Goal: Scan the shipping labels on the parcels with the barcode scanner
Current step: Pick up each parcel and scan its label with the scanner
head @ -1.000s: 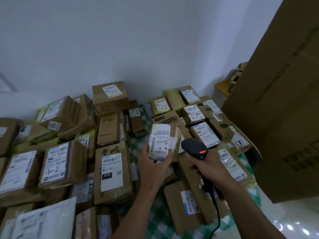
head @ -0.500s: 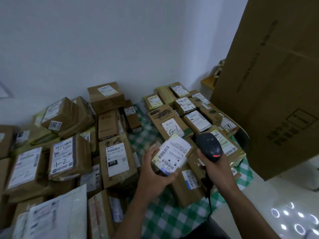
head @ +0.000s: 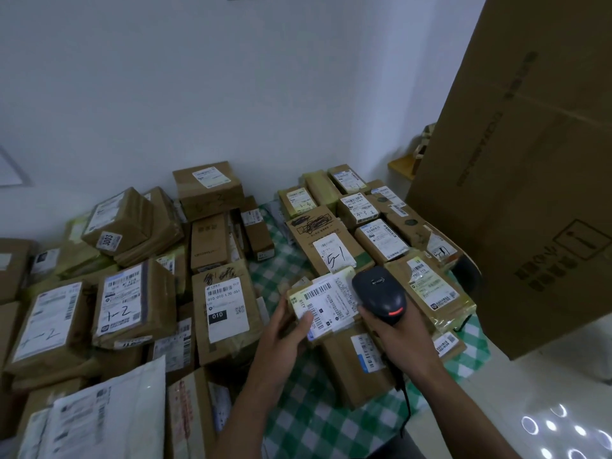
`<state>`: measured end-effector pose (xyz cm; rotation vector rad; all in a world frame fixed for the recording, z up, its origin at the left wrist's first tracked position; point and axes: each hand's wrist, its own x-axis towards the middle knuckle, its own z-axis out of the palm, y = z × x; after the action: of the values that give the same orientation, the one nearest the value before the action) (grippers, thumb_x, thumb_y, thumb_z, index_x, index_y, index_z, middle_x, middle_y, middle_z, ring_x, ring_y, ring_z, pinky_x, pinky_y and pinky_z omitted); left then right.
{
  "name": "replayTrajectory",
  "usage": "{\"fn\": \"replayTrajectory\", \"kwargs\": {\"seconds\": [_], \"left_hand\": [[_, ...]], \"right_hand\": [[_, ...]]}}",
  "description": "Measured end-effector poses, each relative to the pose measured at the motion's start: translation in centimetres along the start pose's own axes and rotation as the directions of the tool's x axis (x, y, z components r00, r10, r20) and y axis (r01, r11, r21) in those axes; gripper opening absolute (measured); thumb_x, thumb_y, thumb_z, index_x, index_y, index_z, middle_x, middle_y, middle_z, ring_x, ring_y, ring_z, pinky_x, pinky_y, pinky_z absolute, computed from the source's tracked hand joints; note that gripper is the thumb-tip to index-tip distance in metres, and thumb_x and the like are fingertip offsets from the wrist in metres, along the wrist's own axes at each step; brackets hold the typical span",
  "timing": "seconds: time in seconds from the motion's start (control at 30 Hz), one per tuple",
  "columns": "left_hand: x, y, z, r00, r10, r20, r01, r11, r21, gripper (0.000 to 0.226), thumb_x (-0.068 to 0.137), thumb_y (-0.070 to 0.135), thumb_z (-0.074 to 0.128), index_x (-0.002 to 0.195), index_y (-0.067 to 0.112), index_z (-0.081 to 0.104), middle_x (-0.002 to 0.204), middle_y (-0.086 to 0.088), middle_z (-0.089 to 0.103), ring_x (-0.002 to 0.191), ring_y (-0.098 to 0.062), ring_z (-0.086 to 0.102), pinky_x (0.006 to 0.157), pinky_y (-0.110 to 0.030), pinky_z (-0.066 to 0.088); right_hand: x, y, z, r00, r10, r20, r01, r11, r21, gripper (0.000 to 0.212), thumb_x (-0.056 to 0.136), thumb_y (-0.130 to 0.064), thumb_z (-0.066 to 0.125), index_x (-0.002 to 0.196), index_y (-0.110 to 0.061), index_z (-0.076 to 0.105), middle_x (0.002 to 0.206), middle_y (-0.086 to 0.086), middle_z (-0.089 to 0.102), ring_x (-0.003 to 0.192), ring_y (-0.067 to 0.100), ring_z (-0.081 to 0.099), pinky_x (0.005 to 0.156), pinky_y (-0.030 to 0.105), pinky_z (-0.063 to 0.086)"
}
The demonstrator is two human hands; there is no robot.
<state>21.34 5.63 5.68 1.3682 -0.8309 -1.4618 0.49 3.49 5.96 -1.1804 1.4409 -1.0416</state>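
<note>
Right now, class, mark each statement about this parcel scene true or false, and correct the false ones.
1. The left hand holds a small parcel with its label facing up. True.
2. The barcode scanner lies unheld on the pile. False: the right hand grips it, beside the held parcel.
3. The parcels lie on a green and white checked cloth. True.
4. The scanner is cordless. False: a dark cable hangs from its handle.
5. The tall cardboard box stands on the left of the pile. False: it stands on the right.
</note>
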Motion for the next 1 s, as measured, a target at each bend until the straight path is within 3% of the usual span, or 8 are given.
{"fn": "replayTrajectory", "kwargs": {"seconds": [0.17, 0.23, 0.4, 0.53, 0.67, 0.83, 1.0], "left_hand": [[1.8, 0.7, -1.0, 0.992, 0.072, -0.103, -0.067, 0.996, 0.053, 0.062, 0.085, 0.016, 0.082, 0.126, 0.053, 0.054, 0.13, 0.008, 0.066, 0.114, -0.016, 0.069, 0.09, -0.044, 0.062], [2.8, 1.0, -1.1, 0.985, 0.117, -0.131, -0.104, 0.99, 0.099, 0.067, 0.081, 0.015, 0.085, 0.126, 0.052, 0.052, 0.133, 0.007, 0.064, 0.114, -0.017, 0.069, 0.089, -0.045, 0.062], [4.6, 2.1, -0.9, 0.969, 0.162, -0.187, -0.144, 0.984, 0.11, 0.075, 0.08, 0.011, 0.086, 0.135, 0.042, 0.045, 0.13, 0.008, 0.062, 0.104, -0.004, 0.067, 0.068, -0.02, 0.059], [5.5, 2.5, -0.8, 0.959, 0.193, -0.205, -0.163, 0.974, 0.155, 0.074, 0.083, 0.006, 0.084, 0.137, 0.034, 0.043, 0.131, 0.004, 0.059, 0.104, 0.0, 0.061, 0.062, -0.01, 0.053], [5.9, 2.4, -0.9, 0.961, 0.172, -0.216, -0.153, 0.983, 0.103, 0.072, 0.084, -0.004, 0.079, 0.137, 0.031, 0.045, 0.13, 0.0, 0.06, 0.106, -0.004, 0.062, 0.061, -0.012, 0.054], [6.3, 2.0, -1.7, 0.959, 0.16, -0.234, -0.142, 0.985, 0.094, 0.074, 0.084, -0.002, 0.079, 0.136, 0.037, 0.044, 0.124, 0.008, 0.061, 0.106, -0.002, 0.062, 0.061, -0.014, 0.056], [7.0, 1.6, -2.4, 0.959, 0.16, -0.232, -0.137, 0.984, 0.112, 0.074, 0.083, -0.003, 0.08, 0.136, 0.036, 0.045, 0.127, 0.004, 0.062, 0.107, -0.006, 0.065, 0.063, -0.018, 0.058]], "right_hand": [[1.1, -1.2, 0.3, 0.998, -0.056, 0.042, 0.061, 0.989, -0.133, 0.043, 0.087, -0.031, 0.082, 0.123, -0.042, 0.06, 0.111, -0.027, 0.069, 0.101, -0.016, 0.062, 0.08, 0.01, 0.05], [1.4, -2.2, 0.5, 0.994, -0.052, 0.099, 0.071, 0.977, -0.199, 0.044, 0.089, -0.026, 0.08, 0.124, -0.042, 0.057, 0.106, -0.029, 0.065, 0.095, -0.017, 0.06, 0.074, 0.007, 0.048], [1.9, -4.2, 1.4, 0.966, 0.008, 0.26, 0.063, 0.963, -0.264, 0.035, 0.088, -0.023, 0.082, 0.11, -0.042, 0.062, 0.104, -0.015, 0.073, 0.093, -0.004, 0.066, 0.067, 0.007, 0.047], [1.8, -5.2, 2.3, 0.961, -0.011, 0.278, 0.098, 0.948, -0.303, 0.037, 0.087, -0.026, 0.083, 0.105, -0.045, 0.056, 0.103, -0.018, 0.069, 0.095, -0.008, 0.062, 0.071, 0.007, 0.046], [1.9, -5.8, 2.6, 0.961, -0.007, 0.278, 0.101, 0.941, -0.323, 0.039, 0.088, -0.028, 0.081, 0.118, -0.039, 0.058, 0.109, -0.015, 0.07, 0.099, -0.004, 0.062, 0.074, 0.01, 0.047], [2.2, -5.9, 2.7, 0.95, 0.021, 0.311, 0.095, 0.93, -0.354, 0.032, 0.089, -0.03, 0.081, 0.11, -0.038, 0.059, 0.097, -0.015, 0.069, 0.092, -0.003, 0.064, 0.063, 0.005, 0.041], [2.4, -5.8, 2.8, 0.947, 0.032, 0.319, 0.088, 0.93, -0.356, 0.031, 0.09, -0.029, 0.08, 0.107, -0.04, 0.057, 0.095, -0.014, 0.068, 0.091, -0.002, 0.063, 0.061, 0.005, 0.042]]}}
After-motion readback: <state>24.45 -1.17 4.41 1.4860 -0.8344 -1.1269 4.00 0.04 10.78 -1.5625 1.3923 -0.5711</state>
